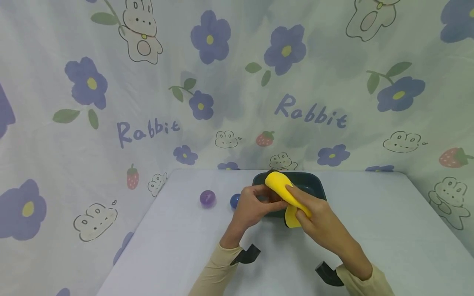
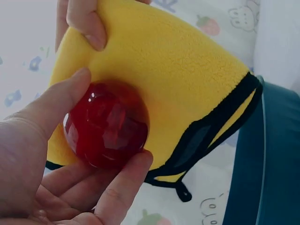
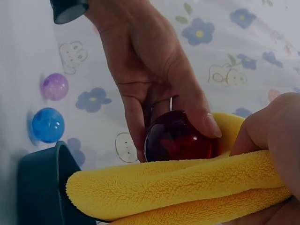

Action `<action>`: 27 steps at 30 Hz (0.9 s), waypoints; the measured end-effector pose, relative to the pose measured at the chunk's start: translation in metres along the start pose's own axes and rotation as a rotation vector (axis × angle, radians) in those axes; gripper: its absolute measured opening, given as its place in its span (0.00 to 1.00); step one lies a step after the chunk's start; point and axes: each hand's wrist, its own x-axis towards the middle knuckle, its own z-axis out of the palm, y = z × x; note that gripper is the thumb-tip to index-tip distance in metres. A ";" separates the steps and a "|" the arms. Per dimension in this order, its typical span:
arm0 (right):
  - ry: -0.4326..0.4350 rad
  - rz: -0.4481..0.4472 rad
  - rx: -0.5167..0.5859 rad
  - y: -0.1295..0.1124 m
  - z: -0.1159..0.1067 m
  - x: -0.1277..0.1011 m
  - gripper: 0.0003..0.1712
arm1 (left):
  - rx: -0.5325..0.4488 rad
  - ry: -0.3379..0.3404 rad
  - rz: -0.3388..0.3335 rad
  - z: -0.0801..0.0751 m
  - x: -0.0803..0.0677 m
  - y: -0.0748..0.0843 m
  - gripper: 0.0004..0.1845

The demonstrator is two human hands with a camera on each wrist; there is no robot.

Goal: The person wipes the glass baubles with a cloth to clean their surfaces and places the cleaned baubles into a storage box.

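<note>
Your L hand (image 1: 255, 207) clamped round red ball (image 2: 108, 124), ball against yellow cloth (image 2: 164, 61); your R hand (image 1: 320, 218) pinches cloth, fingers curled on it. All near teal bin (image 3: 35, 187), which stands at far side of counter (image 1: 377, 213). Counter white, plain, bit shaded in front of bin. Purple ball (image 1: 207, 198) + blue ball (image 1: 235, 201) rest on it, left of bin, blue nearer. Behind + both sides: pale curtain (image 1: 237, 78) w/ violet flowers (image 1: 285, 49), rabbits (image 1: 143, 48), strawberries (image 1: 132, 179), word "Rabbit" 2x.

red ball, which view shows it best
Left wrist view: the red ball appears large and mostly uncovered. Right wrist view: the yellow cloth hides its lower part. Head view: the left hand and cloth mostly hide it.
</note>
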 end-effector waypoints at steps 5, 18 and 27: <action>-0.008 -0.034 0.000 0.005 -0.001 0.000 0.38 | 0.016 -0.035 0.001 0.003 -0.001 0.002 0.16; -0.100 0.072 0.127 0.022 -0.005 0.004 0.34 | 0.029 -0.053 -0.003 0.009 -0.005 0.006 0.26; -0.139 0.169 0.266 0.025 -0.007 0.003 0.32 | -0.021 -0.031 0.003 0.011 -0.006 0.009 0.28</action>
